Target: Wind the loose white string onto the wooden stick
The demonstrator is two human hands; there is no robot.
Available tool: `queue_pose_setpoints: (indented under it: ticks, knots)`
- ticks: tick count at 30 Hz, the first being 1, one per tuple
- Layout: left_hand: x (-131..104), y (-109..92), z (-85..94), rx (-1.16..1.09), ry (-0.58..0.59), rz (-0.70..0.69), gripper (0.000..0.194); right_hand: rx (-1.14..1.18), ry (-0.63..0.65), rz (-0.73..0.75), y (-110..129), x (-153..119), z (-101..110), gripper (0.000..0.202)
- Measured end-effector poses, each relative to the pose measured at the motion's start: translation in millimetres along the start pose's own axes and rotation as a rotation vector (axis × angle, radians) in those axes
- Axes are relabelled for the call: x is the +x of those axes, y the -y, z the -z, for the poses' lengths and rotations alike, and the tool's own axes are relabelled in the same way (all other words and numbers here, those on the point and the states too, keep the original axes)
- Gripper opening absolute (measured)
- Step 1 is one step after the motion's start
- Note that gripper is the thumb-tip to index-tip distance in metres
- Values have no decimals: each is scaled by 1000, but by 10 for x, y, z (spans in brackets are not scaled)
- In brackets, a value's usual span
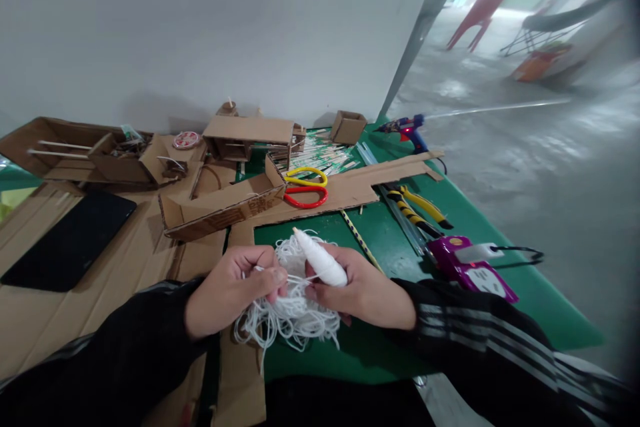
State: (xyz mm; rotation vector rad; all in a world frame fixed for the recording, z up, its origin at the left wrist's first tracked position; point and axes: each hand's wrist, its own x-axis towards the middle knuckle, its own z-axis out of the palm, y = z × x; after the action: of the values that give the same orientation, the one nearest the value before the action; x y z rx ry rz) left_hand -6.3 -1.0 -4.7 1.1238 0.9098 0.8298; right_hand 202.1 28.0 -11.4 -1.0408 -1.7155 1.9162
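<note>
The right hand (pixel 363 287) has its fingers wrapped around a tapered bundle of wound yarn (pixel 323 260), tilted with its narrow end pointing far and left and a bare wooden tip (pixel 296 231) poking out. Just to its left, the left hand (pixel 245 287) pinches a white strand (pixel 299 278) between thumb and curled fingers, and the strand runs across to the bundle. Below and between both hands, a loose heap of white yarn (pixel 305 320) lies at the near side of the green table (pixel 540 310), trailing toward a cardboard strip (pixel 243 373) on the left. Farther off, red and yellow scissor handles (pixel 307 206) stick out beside an open cardboard tray (pixel 225 217) (the blades cannot be made out). On the right lie yellow-and-black pliers (pixel 427 205), near a purple device (pixel 467 267) with a cable plugged in; a blue glue gun (pixel 413 132) sits at the far right edge. A dark tablet (pixel 70 240) rests on cardboard at the left.
</note>
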Motion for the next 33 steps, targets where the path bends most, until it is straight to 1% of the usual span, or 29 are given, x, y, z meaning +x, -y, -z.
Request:
queue_pose_setpoints:
  ticks: [2,7,10,12,16,19,21,27,30,33]
  knots:
    - [-4,26,-26,27,-14,12,37,8,9,-3,6,-3,4,20]
    - [-8,61,-87,68,-48,121,27,35,35,7,-3,-8,13,23]
    - [-2,82,-94,59,-59,150,28,63,29,18,-15,-8,21,25]
    - [4,88,-91,-27,-54,168,28,81,33,26,-19,-7,25,26]
    - [21,67,-77,-288,-19,195,22,108,35,54,-15,-4,20,24]
    - [23,38,-72,-392,25,196,19,119,16,55,-12,-7,13,24]
    - [16,24,-74,-427,34,204,19,129,8,44,-16,-9,11,23]
    - [-2,19,-87,-416,-13,235,20,183,-1,51,-42,-4,20,21]
    - [4,29,-86,-408,-13,239,20,213,-1,46,-47,-2,24,22]
    - [13,41,-86,-350,-9,225,21,254,3,49,-54,-2,23,24]
